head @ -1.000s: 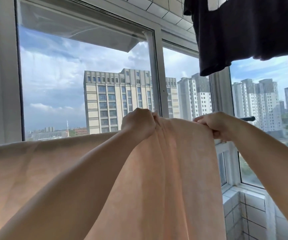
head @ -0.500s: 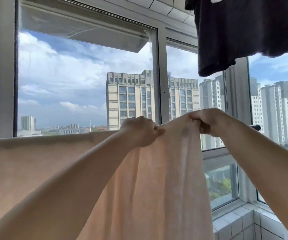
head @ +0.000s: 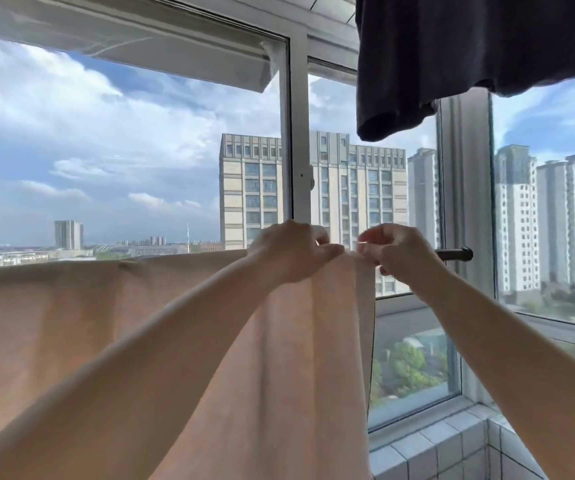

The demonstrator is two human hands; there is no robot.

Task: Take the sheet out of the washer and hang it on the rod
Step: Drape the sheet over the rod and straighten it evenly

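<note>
Sheet (head: 71,334) – soft, limp (judged light), draped over rod (head: 454,254); left hand (head: 289,251) and right hand (head: 393,251) pinch its top edge – grip there

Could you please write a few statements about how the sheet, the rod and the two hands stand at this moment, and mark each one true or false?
1. The peach sheet is draped over the rod in front of the window. True.
2. The left hand hangs idle, away from the sheet. False: it grips the sheet's top edge.
3. The right hand is at the sheet's right end, on its top edge. True.
4. The sheet covers the rod to its very tip. False: a dark bare end sticks out to the right of the right hand.
5. A dark garment hangs above the hands. True.
</note>
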